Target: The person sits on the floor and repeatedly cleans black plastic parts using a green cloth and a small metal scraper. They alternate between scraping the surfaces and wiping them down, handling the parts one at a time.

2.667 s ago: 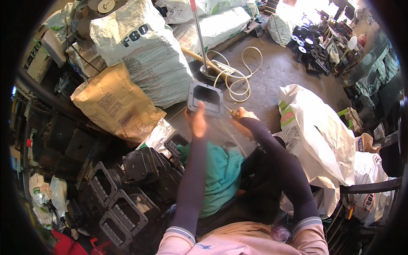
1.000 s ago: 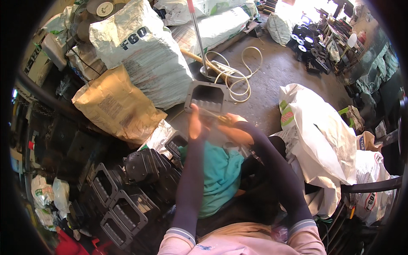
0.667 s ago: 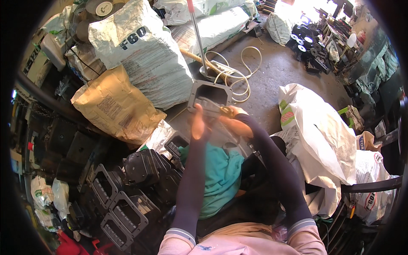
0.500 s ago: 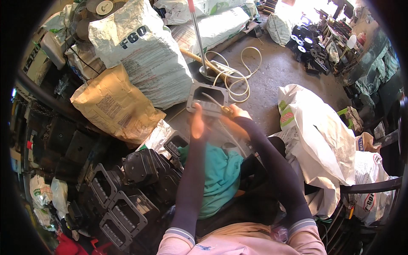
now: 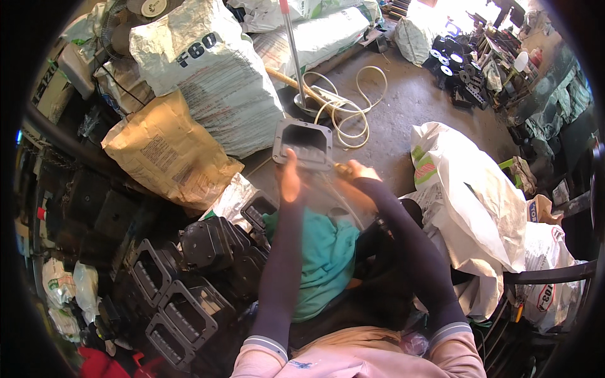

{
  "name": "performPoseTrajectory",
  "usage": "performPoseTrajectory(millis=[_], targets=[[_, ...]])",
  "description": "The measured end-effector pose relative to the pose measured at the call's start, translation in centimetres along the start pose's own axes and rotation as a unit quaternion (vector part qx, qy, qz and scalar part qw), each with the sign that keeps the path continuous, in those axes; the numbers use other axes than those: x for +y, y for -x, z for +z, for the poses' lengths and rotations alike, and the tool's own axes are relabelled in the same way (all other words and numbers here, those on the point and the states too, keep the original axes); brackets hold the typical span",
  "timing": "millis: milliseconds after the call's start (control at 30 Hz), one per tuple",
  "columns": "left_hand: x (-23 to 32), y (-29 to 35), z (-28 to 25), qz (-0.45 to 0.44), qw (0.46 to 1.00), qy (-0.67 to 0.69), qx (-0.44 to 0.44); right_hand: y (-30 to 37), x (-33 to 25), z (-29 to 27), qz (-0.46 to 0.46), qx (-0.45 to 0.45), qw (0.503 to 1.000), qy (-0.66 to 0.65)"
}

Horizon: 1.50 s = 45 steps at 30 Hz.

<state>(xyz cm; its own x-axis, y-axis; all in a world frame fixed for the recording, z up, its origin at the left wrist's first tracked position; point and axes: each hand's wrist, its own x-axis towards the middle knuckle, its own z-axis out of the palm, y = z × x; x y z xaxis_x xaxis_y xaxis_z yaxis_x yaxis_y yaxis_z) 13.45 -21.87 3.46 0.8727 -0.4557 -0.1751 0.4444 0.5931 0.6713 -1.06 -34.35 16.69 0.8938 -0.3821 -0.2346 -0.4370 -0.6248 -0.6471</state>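
My left hand (image 5: 291, 179) grips the near edge of a grey plastic housing (image 5: 302, 162), its thumb on the rim. The housing is box-shaped, with a wide rectangular flange, screw holes in the corners and a deep hollow facing me. At its near right corner, my right hand (image 5: 360, 177) is closed round the yellowish handle of a knife (image 5: 342, 169). The blade cannot be made out now. Blur smears part of the right hand. Below both hands, a green cloth (image 5: 324, 264) lies over my lap.
Similar dark housings (image 5: 189, 315) are piled at my lower left. A brown paper sack (image 5: 173, 151) and a big white sack (image 5: 208, 75) stand at the far left. Another white sack (image 5: 469, 201) stands on the right. A pale hose (image 5: 359, 113) coils on the floor ahead.
The knife's curved blade lay across the housing's opening; now it has come out of the opening toward the near right corner. The housing has shifted slightly left.
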Motion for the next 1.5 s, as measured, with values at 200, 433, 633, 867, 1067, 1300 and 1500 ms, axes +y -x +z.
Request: performPoseTrajectory(millis=[200, 433, 633, 867, 1067, 1300, 1500], targets=[[-0.7, -0.6, -0.3, 0.092, 0.992, -0.042, 0.076, 1.3, 1.3, 0.1, 0.113, -0.058, 0.989, 0.076], [-1.8, -1.2, -1.7, 0.011, 0.998, -0.022, 0.058, 2.1, -0.4, 0.7, 0.042, -0.065, 0.997, -0.009], [-1.0, -1.6, -1.8, 0.049, 0.996, -0.017, 0.069, 2.1, -0.3, -0.7, 0.1, -0.092, 0.991, 0.013], [-1.3, -0.7, -0.7, 0.148, 0.984, -0.06, 0.083, 3.6, 1.4, 0.2, 0.072, -0.04, 0.996, 0.039], [-0.4, 0.0, -0.3, 0.086, 0.981, -0.111, 0.134, 3.6, 1.6, -0.1, 0.118, -0.024, 0.992, -0.027], [-0.7, -0.3, -0.4, 0.087, 0.986, -0.116, 0.086, 4.4, 1.0, -0.4, 0.086, -0.075, 0.992, 0.06], [-1.1, -0.3, -0.4, 0.059, 0.981, -0.159, 0.094, 2.3, 2.0, -0.1, 0.091, -0.02, 0.995, -0.021]])
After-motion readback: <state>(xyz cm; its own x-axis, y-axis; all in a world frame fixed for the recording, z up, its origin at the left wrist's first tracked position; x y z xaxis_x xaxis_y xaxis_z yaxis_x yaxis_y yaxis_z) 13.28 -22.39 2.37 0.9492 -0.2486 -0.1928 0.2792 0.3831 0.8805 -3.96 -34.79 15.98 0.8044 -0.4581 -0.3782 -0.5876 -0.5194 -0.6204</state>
